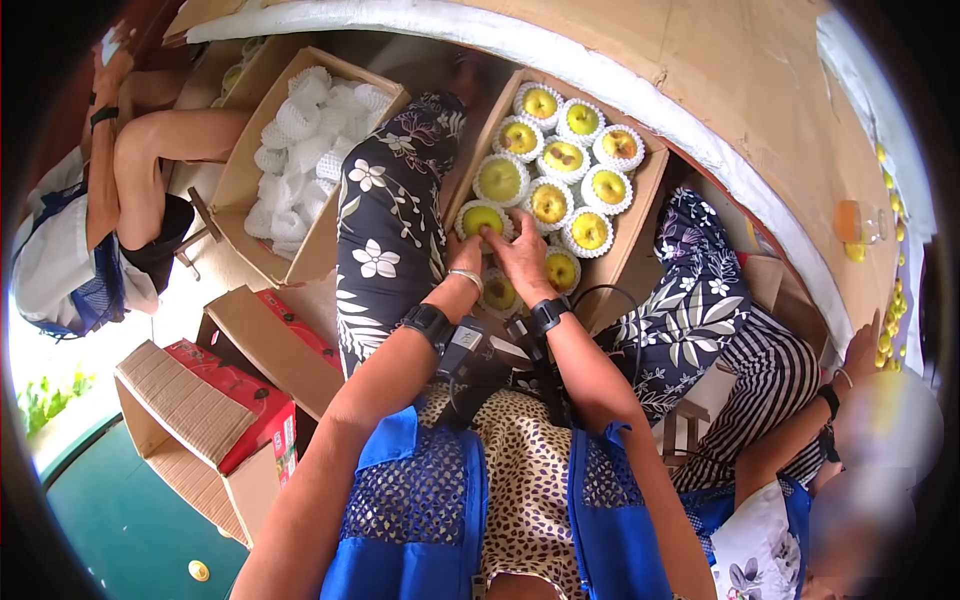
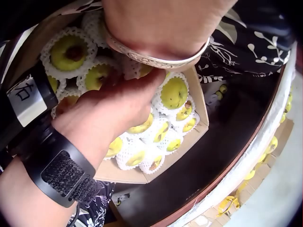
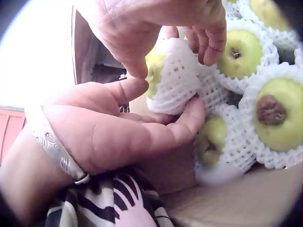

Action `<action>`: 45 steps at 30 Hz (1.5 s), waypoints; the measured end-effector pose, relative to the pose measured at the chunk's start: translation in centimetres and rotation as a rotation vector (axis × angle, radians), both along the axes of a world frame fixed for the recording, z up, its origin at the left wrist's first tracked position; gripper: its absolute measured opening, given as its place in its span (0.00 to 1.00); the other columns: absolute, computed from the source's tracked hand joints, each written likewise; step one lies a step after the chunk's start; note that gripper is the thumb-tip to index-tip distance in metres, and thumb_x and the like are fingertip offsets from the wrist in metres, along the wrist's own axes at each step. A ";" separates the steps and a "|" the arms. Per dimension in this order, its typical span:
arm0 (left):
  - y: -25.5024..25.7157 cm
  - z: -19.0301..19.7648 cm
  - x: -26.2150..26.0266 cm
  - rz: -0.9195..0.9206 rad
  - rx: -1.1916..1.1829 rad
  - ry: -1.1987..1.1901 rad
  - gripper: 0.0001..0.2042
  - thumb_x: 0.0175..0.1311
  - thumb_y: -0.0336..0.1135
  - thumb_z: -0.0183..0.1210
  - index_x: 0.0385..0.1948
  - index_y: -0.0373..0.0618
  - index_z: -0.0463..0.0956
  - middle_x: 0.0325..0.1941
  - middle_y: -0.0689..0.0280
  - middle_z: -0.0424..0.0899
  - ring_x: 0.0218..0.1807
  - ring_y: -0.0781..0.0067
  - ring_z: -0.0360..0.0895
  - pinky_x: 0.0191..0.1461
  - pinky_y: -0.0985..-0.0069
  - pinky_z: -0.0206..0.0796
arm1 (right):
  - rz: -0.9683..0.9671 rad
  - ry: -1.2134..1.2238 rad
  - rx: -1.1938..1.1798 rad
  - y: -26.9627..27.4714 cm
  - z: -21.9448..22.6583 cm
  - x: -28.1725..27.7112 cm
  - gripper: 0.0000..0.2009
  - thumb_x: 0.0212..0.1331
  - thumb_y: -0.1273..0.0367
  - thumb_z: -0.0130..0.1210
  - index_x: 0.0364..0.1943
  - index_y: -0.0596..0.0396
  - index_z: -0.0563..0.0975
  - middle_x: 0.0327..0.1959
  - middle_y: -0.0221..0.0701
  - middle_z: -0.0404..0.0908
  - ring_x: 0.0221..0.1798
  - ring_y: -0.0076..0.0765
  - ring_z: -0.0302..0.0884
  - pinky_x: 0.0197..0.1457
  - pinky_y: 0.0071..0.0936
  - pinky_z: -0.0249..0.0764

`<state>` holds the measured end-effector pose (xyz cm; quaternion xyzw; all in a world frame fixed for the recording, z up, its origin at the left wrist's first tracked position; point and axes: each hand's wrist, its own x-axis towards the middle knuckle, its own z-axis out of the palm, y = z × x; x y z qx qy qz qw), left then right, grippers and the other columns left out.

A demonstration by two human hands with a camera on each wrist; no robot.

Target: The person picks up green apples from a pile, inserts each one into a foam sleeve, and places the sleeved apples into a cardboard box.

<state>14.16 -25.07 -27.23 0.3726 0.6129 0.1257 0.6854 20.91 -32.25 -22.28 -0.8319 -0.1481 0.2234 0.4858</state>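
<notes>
My left hand [image 3: 118,125], with a silver bangle at its wrist, holds a yellow-green apple [image 1: 483,220] in a white foam net [image 3: 175,78]. Its thumb lies by the bare side of the fruit and its fingers curl beneath the net. From above, my right hand [image 3: 165,16] reaches over the same apple, thumb on one side and bent fingers on the other. Both hands are over the near left part of an open cardboard box [image 1: 640,200]. Rows of netted apples [image 1: 562,157] fill that box, stem ends up, and one netted apple [image 3: 213,137] lies beside my left fingertips.
Left of my leg stands a carton [image 1: 230,228] of empty foam nets [image 1: 300,140]. Opened red-printed cartons [image 1: 230,400] lie at lower left. Other people sit on both sides, one person's arm [image 1: 800,430] at right. A cardboard-covered surface [image 1: 720,60] curves past the box's far side.
</notes>
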 end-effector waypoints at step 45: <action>0.3 -0.7 -1.2 -0.074 -0.021 0.014 0.15 0.58 0.41 0.51 0.47 0.54 0.66 0.39 0.65 0.74 0.40 0.67 0.71 0.39 0.66 0.64 | 0.185 -0.169 -0.062 0.0 -0.9 -1.7 0.39 0.45 0.63 0.62 0.59 0.68 0.54 0.50 0.58 0.68 0.53 0.61 0.67 0.54 0.43 0.66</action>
